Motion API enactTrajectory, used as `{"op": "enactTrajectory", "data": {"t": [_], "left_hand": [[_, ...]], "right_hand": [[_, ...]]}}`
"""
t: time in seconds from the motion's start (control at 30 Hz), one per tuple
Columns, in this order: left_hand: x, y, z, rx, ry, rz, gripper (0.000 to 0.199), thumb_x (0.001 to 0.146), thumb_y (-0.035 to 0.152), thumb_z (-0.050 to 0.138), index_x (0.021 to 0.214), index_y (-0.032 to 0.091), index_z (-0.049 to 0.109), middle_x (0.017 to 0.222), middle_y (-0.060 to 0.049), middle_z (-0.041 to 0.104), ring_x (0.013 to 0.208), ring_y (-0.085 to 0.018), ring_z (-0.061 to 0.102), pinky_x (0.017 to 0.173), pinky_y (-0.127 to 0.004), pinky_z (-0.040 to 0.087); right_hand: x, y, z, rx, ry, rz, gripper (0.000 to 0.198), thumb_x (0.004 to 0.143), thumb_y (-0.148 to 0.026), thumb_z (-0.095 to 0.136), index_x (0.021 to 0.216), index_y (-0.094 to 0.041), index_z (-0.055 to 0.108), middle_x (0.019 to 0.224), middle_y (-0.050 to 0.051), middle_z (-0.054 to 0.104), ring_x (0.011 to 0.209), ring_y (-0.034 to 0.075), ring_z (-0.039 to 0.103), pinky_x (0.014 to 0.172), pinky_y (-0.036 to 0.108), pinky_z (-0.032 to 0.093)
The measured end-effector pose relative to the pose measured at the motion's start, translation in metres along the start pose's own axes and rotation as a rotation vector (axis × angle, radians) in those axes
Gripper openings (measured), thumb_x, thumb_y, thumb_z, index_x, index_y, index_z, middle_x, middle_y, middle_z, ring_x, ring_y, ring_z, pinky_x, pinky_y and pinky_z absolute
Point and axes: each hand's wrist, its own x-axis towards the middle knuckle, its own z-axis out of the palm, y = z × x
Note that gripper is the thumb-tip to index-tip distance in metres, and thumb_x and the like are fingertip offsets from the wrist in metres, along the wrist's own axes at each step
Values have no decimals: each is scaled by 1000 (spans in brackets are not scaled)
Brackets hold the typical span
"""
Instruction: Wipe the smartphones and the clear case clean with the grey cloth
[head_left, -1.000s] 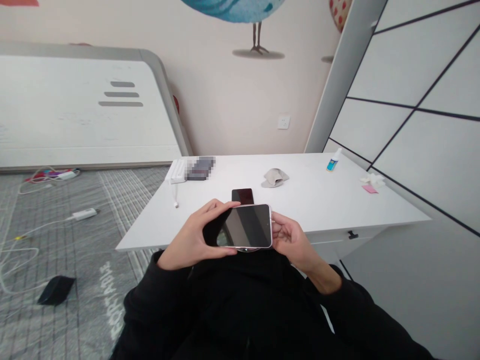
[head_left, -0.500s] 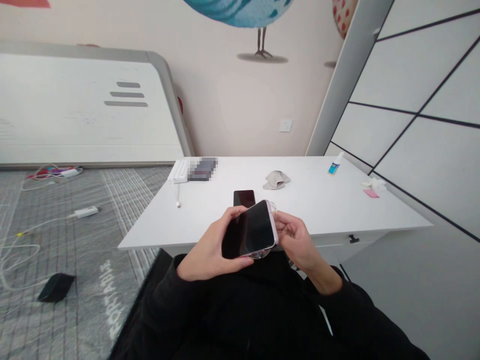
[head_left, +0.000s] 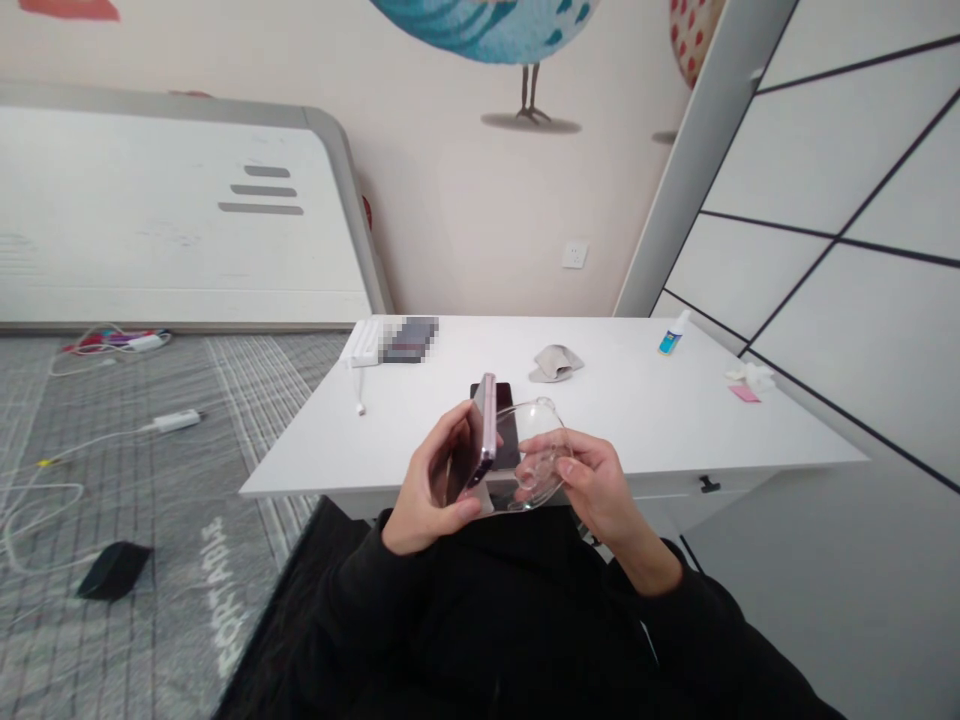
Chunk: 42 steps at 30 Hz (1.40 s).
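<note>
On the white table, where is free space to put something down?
The table is bare between the grey cloth and the pink note, and left of the dark phone below the cable. It is busiest at the far-left corner.

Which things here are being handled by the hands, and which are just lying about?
In hand:
- pink phone, tilted on edge, gripped by the left hand
- clear phone case, held by the right hand

Lying about on the white table:
- dark phone
- grey cloth
- small bottle
- white keyboard
</note>
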Motion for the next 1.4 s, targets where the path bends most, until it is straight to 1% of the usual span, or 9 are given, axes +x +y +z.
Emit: {"op": "enactTrajectory", "data": {"t": [0.17,0.27,0.43,0.63,0.73,0.83,0.97,1.17,1.4], "left_hand": [[9,3,-7,-123,294,124,75,80,69,68,140,26,55,113,-8,66,117,-30,63,116,-53,43],[13,10,-16,-148,403,139,70,84,72,62,138,27,58,97,-3,60,103,-23,62,112,-45,47],[14,25,-15,-323,356,18,71,88,75,56,136,23,62,102,-4,57,77,-13,56,78,-30,56],[9,26,-10,-359,301,-92,70,94,70,52,144,22,56,114,-8,58,77,-14,54,76,-32,54],[6,22,-11,-172,189,-149,63,98,65,50,142,21,58,114,-9,64,86,-19,59,85,-37,53],[6,19,0,221,-30,-233,64,96,59,61,148,22,55,124,-11,67,108,-27,63,103,-44,50],[13,12,30,674,-229,-172,74,88,48,76,154,27,49,150,-11,54,138,-31,53,118,-45,42],[28,-9,60,1129,-388,-78,72,88,45,77,149,16,50,144,-14,58,129,-31,60,110,-45,52],[46,-28,89,1267,-416,-50,61,93,47,71,140,12,55,131,-17,63,114,-34,64,95,-48,58]], "right_hand": [[13,5,-16,-101,166,49,30,90,-48,72,100,-21,78,87,6,80,70,18,77,64,27,62],[32,15,-32,-156,260,106,30,89,-46,71,97,-19,77,86,6,79,67,16,76,58,23,58],[68,36,-45,-258,279,171,40,95,-51,64,117,-19,72,107,10,79,86,19,78,70,27,61],[71,45,-61,-523,243,151,38,101,-43,66,129,-17,64,127,10,69,106,23,71,89,43,61],[68,36,-77,-657,214,93,35,102,-43,64,124,-17,66,124,9,69,108,23,70,94,46,59],[79,23,-95,-801,190,28,31,102,-42,65,121,-17,67,123,9,69,109,23,69,96,46,58],[115,11,-118,-981,197,-61,31,101,-39,65,127,-21,66,137,10,63,119,25,64,102,49,55],[147,15,-144,-1043,144,-63,34,101,-39,66,129,-20,64,134,10,64,114,24,66,97,47,58],[114,-13,-165,-830,374,-78,34,101,-39,66,127,-18,65,128,9,66,110,23,68,94,45,59]]}}
